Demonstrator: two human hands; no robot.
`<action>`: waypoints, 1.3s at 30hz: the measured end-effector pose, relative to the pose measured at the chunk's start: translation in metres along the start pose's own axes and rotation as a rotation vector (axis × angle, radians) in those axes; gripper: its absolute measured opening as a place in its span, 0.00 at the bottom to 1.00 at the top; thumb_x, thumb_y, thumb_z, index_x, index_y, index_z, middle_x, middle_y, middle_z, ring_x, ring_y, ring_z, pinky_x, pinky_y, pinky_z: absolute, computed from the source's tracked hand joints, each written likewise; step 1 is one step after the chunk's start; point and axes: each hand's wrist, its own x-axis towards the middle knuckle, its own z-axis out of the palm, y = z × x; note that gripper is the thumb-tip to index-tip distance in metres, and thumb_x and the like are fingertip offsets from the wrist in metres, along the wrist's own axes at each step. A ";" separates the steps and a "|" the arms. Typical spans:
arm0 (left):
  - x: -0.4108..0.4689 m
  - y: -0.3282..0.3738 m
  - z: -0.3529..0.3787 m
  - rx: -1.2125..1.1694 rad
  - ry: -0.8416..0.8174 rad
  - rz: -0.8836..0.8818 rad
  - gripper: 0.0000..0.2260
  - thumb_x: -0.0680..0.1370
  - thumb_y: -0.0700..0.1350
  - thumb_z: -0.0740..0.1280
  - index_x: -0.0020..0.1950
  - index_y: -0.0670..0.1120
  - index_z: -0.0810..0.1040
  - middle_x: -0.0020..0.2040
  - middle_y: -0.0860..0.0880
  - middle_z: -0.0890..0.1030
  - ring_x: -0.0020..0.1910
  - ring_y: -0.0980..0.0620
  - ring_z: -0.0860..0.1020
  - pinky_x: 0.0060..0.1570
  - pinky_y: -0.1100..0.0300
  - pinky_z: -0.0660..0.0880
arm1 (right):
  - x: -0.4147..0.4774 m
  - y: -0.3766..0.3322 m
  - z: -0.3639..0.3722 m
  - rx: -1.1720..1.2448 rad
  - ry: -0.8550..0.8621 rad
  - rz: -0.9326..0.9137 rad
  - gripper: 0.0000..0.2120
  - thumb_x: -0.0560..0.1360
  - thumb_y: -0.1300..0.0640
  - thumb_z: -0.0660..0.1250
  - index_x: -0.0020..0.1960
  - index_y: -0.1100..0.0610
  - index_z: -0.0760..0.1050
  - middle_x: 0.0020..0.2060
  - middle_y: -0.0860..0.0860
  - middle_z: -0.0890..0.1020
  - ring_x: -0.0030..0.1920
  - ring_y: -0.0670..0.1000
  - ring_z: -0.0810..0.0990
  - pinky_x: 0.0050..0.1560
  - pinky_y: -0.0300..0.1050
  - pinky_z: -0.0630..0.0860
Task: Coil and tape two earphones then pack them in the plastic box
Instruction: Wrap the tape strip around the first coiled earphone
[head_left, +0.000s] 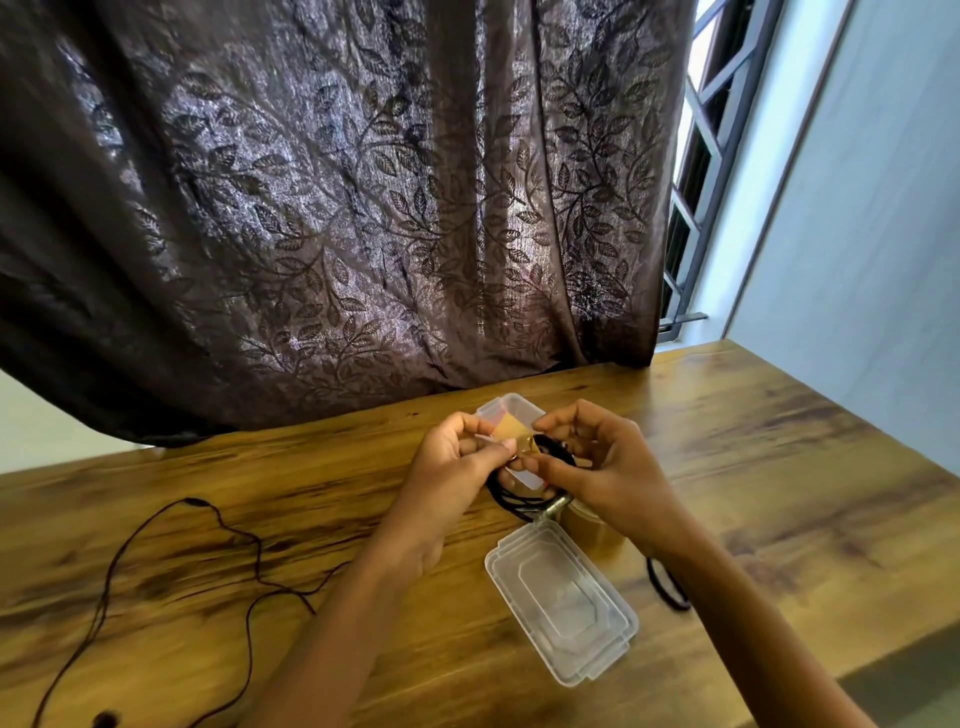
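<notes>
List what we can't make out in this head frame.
Head view only:
- Plastic box: inside hidden behind left hand, right hand and tape strip.
- Tape roll: mostly under the right hand.
- Coiled earphone: partly covered by fingers; buds not seen.
- Loose earphone: cord cut by bottom edge, blurred.
- Black cord: one end behind the right forearm.

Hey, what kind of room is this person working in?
Most likely a room in a home, at a table by a window. A wooden table stands against a dark leaf-patterned curtain, with a barred window and a plain pale wall at the right.
</notes>
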 end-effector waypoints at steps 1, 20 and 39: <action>0.000 -0.001 0.001 -0.005 0.020 -0.010 0.04 0.77 0.38 0.64 0.50 0.43 0.72 0.40 0.45 0.81 0.32 0.56 0.78 0.40 0.62 0.74 | 0.000 0.000 0.000 -0.020 0.011 -0.004 0.14 0.65 0.65 0.75 0.49 0.58 0.76 0.36 0.43 0.83 0.38 0.42 0.82 0.39 0.38 0.80; -0.006 -0.004 0.009 0.230 -0.028 0.176 0.07 0.74 0.41 0.68 0.48 0.50 0.73 0.44 0.45 0.82 0.44 0.52 0.80 0.49 0.55 0.77 | -0.006 0.001 -0.001 -0.530 0.074 -0.211 0.16 0.71 0.67 0.69 0.56 0.54 0.79 0.42 0.42 0.69 0.46 0.37 0.71 0.43 0.25 0.70; -0.009 0.006 0.016 0.670 0.021 0.199 0.08 0.77 0.43 0.65 0.55 0.46 0.78 0.43 0.55 0.75 0.40 0.62 0.72 0.39 0.69 0.70 | -0.009 0.011 0.011 -0.751 0.133 -0.311 0.16 0.66 0.76 0.65 0.50 0.61 0.73 0.47 0.49 0.67 0.42 0.50 0.71 0.43 0.35 0.71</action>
